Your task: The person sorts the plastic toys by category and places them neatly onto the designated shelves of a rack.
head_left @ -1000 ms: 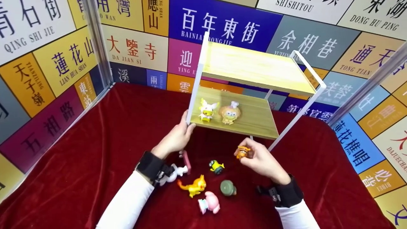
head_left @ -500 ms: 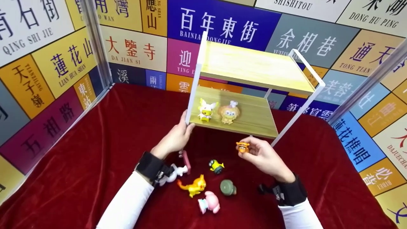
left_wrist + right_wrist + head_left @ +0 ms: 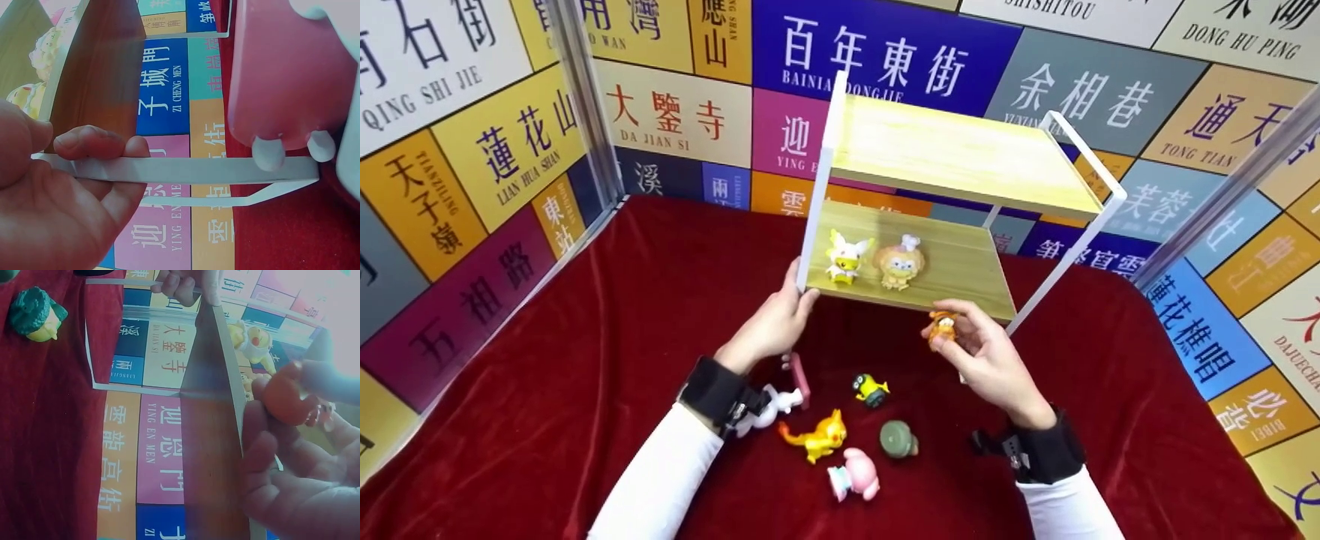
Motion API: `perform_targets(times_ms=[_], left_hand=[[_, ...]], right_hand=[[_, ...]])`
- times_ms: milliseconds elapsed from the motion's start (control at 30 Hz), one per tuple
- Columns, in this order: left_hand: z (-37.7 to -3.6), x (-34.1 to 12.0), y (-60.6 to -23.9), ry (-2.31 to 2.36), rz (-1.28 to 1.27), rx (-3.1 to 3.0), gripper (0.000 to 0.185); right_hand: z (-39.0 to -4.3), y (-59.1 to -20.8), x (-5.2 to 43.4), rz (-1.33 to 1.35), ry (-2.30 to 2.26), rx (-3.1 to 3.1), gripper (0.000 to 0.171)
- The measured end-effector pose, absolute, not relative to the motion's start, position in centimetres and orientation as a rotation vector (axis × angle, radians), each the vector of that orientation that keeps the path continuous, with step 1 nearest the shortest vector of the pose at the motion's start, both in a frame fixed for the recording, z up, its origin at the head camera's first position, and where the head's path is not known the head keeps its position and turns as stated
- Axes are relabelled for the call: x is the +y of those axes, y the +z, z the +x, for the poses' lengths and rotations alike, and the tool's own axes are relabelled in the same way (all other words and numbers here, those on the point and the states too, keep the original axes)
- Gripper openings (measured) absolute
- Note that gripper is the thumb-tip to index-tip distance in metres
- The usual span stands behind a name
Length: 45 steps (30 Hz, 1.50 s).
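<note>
My left hand [image 3: 769, 322] grips the white left leg [image 3: 225, 170] of a two-tier rack, level with its lower wooden shelf [image 3: 960, 262]. Between thumb and fingers, my right hand [image 3: 994, 364] pinches a small orange figurine [image 3: 943, 328] just in front of that shelf's front edge, towards the right. The right wrist view shows the orange figurine [image 3: 287, 396] close to the shelf edge, partly covered by the fingers. On the lower shelf's left half stand a white-and-yellow figurine [image 3: 846, 259] and a tan fluffy-headed figurine [image 3: 900, 264] with a white chef hat.
On the red cloth [image 3: 660, 450] lie a yellow-green figurine [image 3: 871, 390], an orange-yellow one [image 3: 817, 436], a dark green-topped one [image 3: 897, 439], a pink one [image 3: 855, 474] and a white one [image 3: 771, 409] beside a pink piece [image 3: 799, 379]. The rack's upper shelf [image 3: 960, 154] overhangs the lower.
My right hand has risen with the orange figurine to the lower shelf's front edge, and the figurine has turned in the fingers. My left hand keeps its grip on the rack leg.
</note>
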State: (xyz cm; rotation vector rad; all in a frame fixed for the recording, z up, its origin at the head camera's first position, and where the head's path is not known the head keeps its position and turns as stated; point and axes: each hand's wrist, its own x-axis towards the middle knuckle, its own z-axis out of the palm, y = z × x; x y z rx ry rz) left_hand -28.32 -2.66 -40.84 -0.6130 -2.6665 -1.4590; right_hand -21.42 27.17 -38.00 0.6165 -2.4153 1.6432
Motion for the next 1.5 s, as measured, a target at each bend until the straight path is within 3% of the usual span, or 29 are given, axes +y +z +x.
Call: perform_targets(times_ms=[433, 767, 1500], left_hand=[[-28.4, -2.4, -40.7, -1.470, -0.609, -2.662, 0.063], [-28.5, -2.3, -41.1, -1.504, -0.606, -2.668, 0.065], [-28.3, -2.5, -40.8, -1.453, -0.584, -2.662, 0.064]], right_hand=[[-22.2, -35.9, 27.6, 0.480, 1.404, -2.206, 0.039], [-24.7, -35.2, 26.7, 0.254, 1.182, -2.325, 0.031], [-26.1, -34.6, 25.6, 0.334, 0.874, -2.478, 0.030]])
